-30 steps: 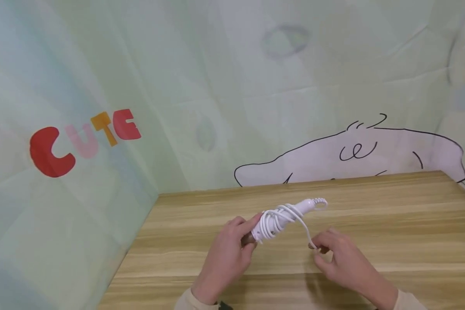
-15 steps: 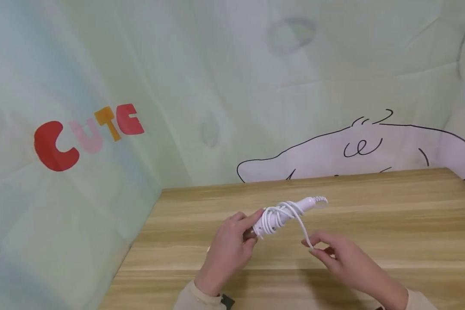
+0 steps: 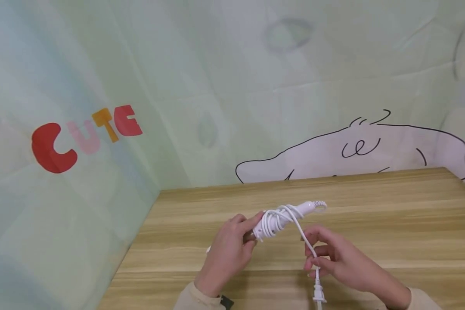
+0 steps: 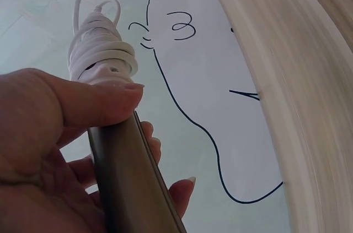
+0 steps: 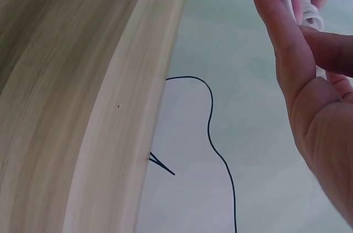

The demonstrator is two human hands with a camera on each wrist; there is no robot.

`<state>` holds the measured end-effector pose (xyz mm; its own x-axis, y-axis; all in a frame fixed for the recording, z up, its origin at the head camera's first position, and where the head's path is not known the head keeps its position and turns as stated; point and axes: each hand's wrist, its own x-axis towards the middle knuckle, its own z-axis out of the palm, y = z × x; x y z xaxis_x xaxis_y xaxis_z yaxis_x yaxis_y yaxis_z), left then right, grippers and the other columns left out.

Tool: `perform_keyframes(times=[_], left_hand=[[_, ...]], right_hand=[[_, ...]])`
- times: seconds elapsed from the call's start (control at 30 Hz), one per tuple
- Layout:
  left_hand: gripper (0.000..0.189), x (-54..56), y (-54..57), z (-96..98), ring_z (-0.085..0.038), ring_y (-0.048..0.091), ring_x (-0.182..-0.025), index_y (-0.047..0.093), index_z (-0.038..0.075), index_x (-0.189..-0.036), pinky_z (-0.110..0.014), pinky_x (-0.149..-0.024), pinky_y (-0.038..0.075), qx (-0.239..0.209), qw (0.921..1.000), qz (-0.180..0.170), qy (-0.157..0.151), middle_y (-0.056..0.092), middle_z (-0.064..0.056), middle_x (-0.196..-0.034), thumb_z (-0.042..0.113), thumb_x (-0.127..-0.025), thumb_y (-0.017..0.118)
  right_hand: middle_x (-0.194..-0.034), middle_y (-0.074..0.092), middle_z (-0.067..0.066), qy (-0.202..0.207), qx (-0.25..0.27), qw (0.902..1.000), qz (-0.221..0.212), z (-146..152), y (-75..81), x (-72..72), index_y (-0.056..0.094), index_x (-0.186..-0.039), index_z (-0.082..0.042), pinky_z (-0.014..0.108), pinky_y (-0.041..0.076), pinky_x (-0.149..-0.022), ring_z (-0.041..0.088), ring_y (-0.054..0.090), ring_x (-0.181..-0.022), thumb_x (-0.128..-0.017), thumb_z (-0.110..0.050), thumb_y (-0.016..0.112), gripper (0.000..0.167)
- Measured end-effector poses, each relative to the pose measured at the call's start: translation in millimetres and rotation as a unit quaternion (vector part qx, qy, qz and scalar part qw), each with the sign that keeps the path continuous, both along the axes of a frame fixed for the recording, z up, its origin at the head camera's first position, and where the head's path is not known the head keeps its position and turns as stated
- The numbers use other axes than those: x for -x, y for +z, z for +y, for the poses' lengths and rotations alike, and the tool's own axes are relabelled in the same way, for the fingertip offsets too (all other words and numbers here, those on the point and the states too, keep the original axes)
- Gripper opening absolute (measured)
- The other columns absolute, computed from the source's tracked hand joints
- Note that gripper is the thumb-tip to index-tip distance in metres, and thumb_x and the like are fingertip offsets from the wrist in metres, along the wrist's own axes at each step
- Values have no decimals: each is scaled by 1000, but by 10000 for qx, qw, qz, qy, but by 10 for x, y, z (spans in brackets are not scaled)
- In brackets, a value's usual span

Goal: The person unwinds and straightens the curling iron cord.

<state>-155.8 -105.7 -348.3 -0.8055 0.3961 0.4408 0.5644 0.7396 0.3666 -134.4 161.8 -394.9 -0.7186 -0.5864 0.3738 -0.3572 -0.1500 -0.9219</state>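
1. Left hand [image 3: 226, 252]: grasping; fingers and thumb wrap the brownish body [image 4: 129, 175] of the appliance, the thumb lying across where it meets the white part.
2. Corded appliance, white handle [image 3: 306, 207]: held in the left hand above the desk, tilted, its handle end pointing away from that hand and towards the right hand's side.
3. White cord [image 4: 105, 51]: wound in several loops round the handle, just beyond the left thumb; one loose length runs across to the right hand.
4. Right hand [image 3: 335, 258]: grasping; thumb and fingers pinch the loose length of cord, apart from the left hand.
5. White plug [image 3: 318, 292]: on the cord's end, hanging just below the right fingers, on the wearer's side.
6. Desk [image 3: 178, 232]: wood-grained, beneath both hands.
7. Pale sleeves [image 3: 199, 297]: one behind each hand.
8. Pale green backdrop [image 3: 217, 77]: beyond both hands; "CUTE" lettering [image 3: 44, 148] far to the left hand's side, black-outlined drawing [image 3: 395, 150] beyond the right hand.
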Motion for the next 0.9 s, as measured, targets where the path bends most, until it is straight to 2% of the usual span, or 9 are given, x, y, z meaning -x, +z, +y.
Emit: perform_keyframes(times=[0.17,0.27,0.4,0.47,0.53,0.63,0.7,0.77,0.9], left_hand=[[57,22,-42,4,-11,49,-68,69,19,-129,-26,-60,43,361,9993,27,34,58,1,-81,1,-76,81],[57,30,-76,10,-11,48,-66,70,22,-127,-24,-56,41,685,9976,14,50,57,1,-79,0,-75,81],[60,8,-108,42,-14,52,-69,70,32,-126,-26,-55,41,1386,9902,122,126,59,2,-82,2,-74,80],[61,-19,-109,47,-15,53,-71,70,37,-126,-29,-57,41,1733,9847,169,125,58,3,-83,3,-76,79],[62,-45,-102,49,-17,53,-74,69,40,-126,-31,-59,40,2023,9790,243,58,57,4,-84,4,-77,78],[62,-68,-78,55,-14,51,-76,68,43,-126,-30,-63,39,2204,9750,191,-198,56,7,-84,3,-79,76],[62,-76,-66,56,-11,50,-76,67,43,-126,-27,-64,37,2217,9739,169,-455,55,9,-84,4,-79,77],[63,-80,-61,54,-9,49,-75,67,45,-126,-25,-64,35,2230,9714,243,-773,55,11,-83,4,-79,77],[66,-78,-57,33,-5,47,-74,67,44,-125,-22,-63,33,2068,9677,416,-1381,55,12,-82,0,-77,76]], right_hand=[[-94,52,19,-89,-66,9999,-20,-1,41,-38,48,-122,-5,49,57,-65,19,64,-89,-93,17,50,36],[-93,52,17,-68,-85,9997,-224,-1,89,-63,49,-121,-4,50,56,-67,17,62,-89,-95,14,50,32],[-98,52,16,380,389,9961,-696,40,148,-64,46,-129,3,55,54,-69,18,62,-92,-97,13,47,34],[-101,56,14,657,735,9906,-948,64,158,-46,45,-134,3,56,53,-72,19,63,-95,-98,13,45,38],[-104,59,11,944,1165,9810,-1233,99,149,-16,45,-139,2,53,54,-75,18,63,-97,-97,16,41,44],[-108,59,4,1113,1692,9637,-1740,170,130,29,50,-143,-5,45,55,-82,14,61,-100,-98,17,36,52],[-111,57,0,1052,1919,9551,-1999,219,124,56,50,-144,-8,39,55,-85,10,58,-102,-98,16,35,54],[-113,55,-4,891,2035,9514,-2131,262,118,75,50,-146,-9,37,54,-87,8,56,-104,-99,14,35,54],[-112,54,-5,638,2151,9505,-2151,305,80,122,51,-145,-10,36,54,-88,9,56,-106,-101,12,36,52]])
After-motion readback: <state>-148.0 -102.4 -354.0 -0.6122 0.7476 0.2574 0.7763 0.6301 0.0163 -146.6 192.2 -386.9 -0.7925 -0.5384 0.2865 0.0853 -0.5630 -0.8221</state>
